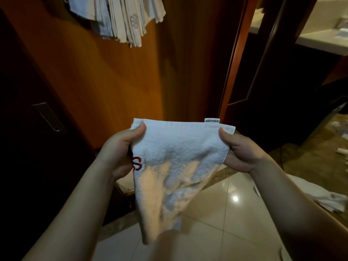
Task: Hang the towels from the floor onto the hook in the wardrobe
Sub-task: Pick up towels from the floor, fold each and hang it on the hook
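A: What are the hands doing?

B: Both are holding up a small white towel [175, 166] by its top edge. The left hand [120, 153] is pinching the upper left corner, thumb lying on the front of the cloth and fingers tucked behind. The right hand [243, 151] is gripping the upper right corner the same way, thumb on the front.

A: How is the towel sitting between them?

B: It is stretching fairly flat across the top and drooping to a loose point below the hands. A small label [212, 120] is sticking up from the top hem near the right thumb, and red stitching [137, 163] is showing just beside the left palm.

A: Anything else nearby?

B: Above and beyond the left hand, a bunch of hung towels [120, 17] is dangling against the wooden wardrobe panel [105, 76]; the hook itself is out of sight. Below the right forearm, more white cloth [323, 196] is lying on the glossy tiled floor [226, 219].
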{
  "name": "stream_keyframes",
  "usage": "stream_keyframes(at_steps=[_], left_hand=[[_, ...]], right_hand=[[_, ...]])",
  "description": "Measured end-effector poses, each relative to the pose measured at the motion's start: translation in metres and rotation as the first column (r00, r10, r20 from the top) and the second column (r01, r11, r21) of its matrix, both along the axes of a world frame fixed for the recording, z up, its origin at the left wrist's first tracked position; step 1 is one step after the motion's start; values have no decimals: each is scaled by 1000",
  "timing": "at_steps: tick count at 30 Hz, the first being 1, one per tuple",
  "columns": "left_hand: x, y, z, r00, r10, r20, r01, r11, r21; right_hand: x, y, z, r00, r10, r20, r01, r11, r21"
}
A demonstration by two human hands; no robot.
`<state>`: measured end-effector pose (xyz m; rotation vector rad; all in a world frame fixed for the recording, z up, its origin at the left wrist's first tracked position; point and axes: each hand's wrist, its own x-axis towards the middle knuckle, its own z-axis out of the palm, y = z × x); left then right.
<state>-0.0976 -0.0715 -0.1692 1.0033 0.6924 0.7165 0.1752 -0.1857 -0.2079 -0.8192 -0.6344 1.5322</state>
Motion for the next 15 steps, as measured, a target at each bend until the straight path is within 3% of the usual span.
stream_keyframes(at_steps=[10,13,15], left_hand=[[-4,7,-45,982,119,-148,-137,984,-116],[-1,-4,-58,972,191,-136,-214,961,-178],[4,-15,-66,960,250,-124,-269,947,-173]], right_hand=[[-18,7,-39,997,-62,-48,53,985,-166],[-23,5,-43,997,-75,2,74,974,-216],[-32,4,-43,983,-152,101,174,951,-255]])
